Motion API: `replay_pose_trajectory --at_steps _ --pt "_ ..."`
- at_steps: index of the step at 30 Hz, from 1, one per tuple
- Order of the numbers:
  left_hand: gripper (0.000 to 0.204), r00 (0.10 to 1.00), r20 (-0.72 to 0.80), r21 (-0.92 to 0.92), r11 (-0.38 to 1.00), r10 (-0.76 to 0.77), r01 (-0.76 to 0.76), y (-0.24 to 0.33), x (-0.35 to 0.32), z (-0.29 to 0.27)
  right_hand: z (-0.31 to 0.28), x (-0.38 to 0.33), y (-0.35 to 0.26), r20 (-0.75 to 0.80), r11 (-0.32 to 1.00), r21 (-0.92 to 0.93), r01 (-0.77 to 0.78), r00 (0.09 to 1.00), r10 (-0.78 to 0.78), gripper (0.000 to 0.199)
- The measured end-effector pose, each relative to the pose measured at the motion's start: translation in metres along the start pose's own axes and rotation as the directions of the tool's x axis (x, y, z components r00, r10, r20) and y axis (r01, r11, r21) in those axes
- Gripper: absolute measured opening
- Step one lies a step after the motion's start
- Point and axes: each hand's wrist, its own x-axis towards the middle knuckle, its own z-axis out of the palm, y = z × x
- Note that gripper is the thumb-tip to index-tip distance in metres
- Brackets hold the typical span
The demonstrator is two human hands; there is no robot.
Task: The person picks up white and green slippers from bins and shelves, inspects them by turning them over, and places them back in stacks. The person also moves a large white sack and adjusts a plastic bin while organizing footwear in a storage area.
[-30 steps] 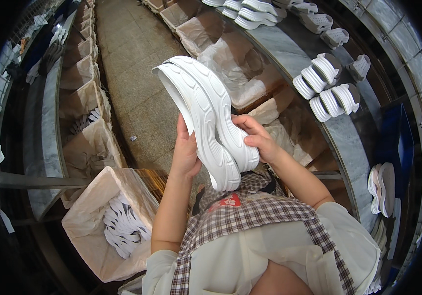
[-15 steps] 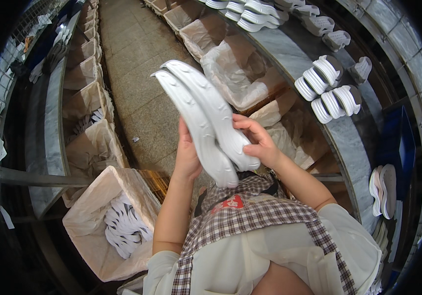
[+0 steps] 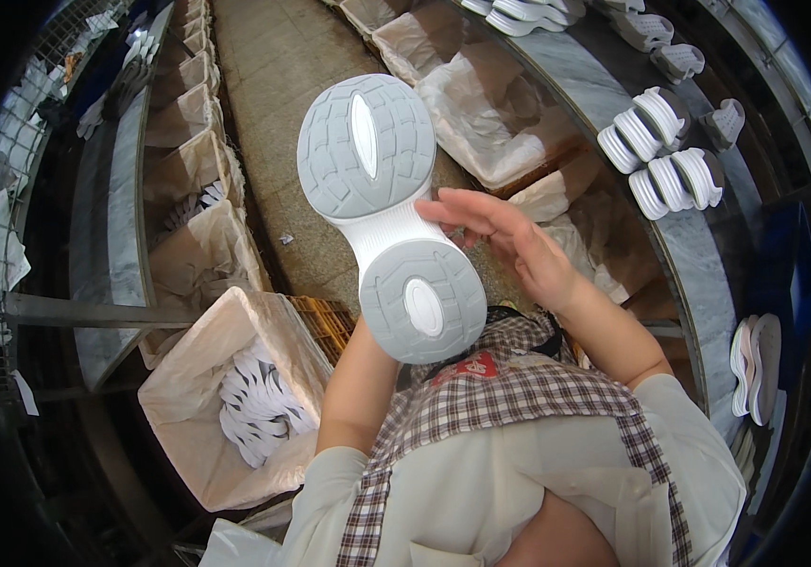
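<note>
A shoe sole point(image 3: 391, 231) is held up in front of me, its grey treaded underside with two white oval insets facing me. Whether a second sole lies behind it cannot be seen. My left forearm point(image 3: 360, 392) rises to the heel end. The left hand is hidden behind the sole, which it supports. On the other side, my right hand point(image 3: 519, 241) has its fingers stretched out, the fingertips at the sole's narrow white waist.
A lined crate point(image 3: 235, 406) holding many white and grey pieces stands at lower left. More lined bins point(image 3: 481, 123) flank the aisle floor point(image 3: 278, 104). Stacked soles point(image 3: 674, 184) sit on the right bench point(image 3: 613, 109); light soles point(image 3: 755, 369) stand beside a blue bin point(image 3: 797, 274).
The soles were held side-on by both hands; now a treaded underside faces me. My right hand has loosened its grip and straightened its fingers. The view has shifted slightly.
</note>
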Motion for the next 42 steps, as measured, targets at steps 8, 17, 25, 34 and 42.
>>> replay_pose_trajectory --at_steps 8,17,25,34,42 --pt "0.030 0.984 0.111 0.130 0.984 -0.138 0.123 0.001 0.014 -0.035 0.005 -0.006 0.002 -0.011 0.996 -0.087 0.010 1.000 -0.011 0.069" --pt "0.048 0.971 0.152 -0.376 0.898 -0.182 0.227 -0.011 0.044 -0.047 0.021 -0.005 -0.009 -0.067 0.505 -0.862 -0.042 0.997 -0.032 0.079" --pt "0.057 0.763 0.646 -0.608 0.602 -0.003 0.517 -0.003 0.041 -0.055 -0.048 -0.019 0.004 -0.440 0.743 0.650 0.156 0.875 0.201 0.069" --pt "0.052 0.730 0.681 -0.607 0.511 -0.062 0.609 -0.009 0.048 -0.045 -0.066 -0.046 0.015 -0.531 0.702 0.671 0.238 0.815 0.231 0.074" --pt "0.060 0.720 0.685 -0.563 0.546 -0.111 0.620 -0.033 0.064 -0.036 -0.071 -0.071 0.016 -0.566 0.711 0.654 0.257 0.790 0.236 0.071"
